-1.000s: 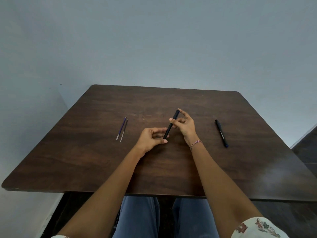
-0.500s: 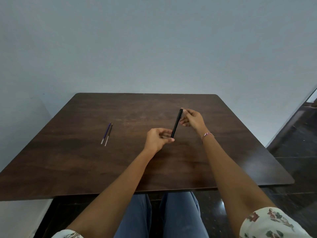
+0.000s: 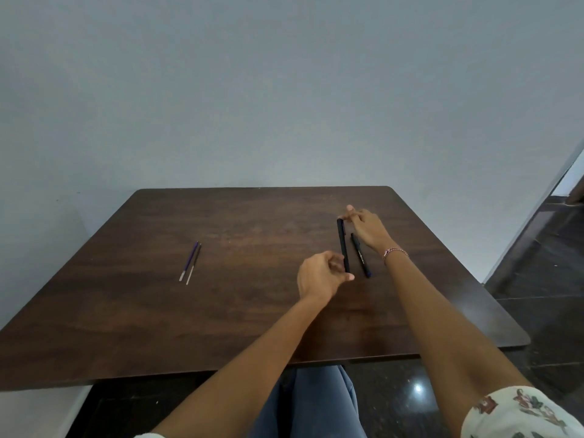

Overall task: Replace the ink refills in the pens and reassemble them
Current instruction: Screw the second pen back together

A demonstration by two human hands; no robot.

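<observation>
I hold a black pen (image 3: 343, 245) between both hands over the right part of the dark wooden table (image 3: 252, 311). My left hand (image 3: 322, 275) pinches its near end, and my right hand (image 3: 366, 229) grips its far end with the fingertips. A second black pen (image 3: 360, 255) lies on the table just right of the held one, partly under my right wrist. Two thin ink refills (image 3: 190, 263), one purple and one dark, lie side by side at the left of the table.
A plain grey wall stands behind the table. The table's right edge (image 3: 493, 298) drops to a dark glossy floor (image 3: 543, 279). My knees in blue jeans (image 3: 309, 403) sit under the near edge.
Both hands have carried the held pen to the right, next to the second pen lying on the table. The camera view has swung right as well.
</observation>
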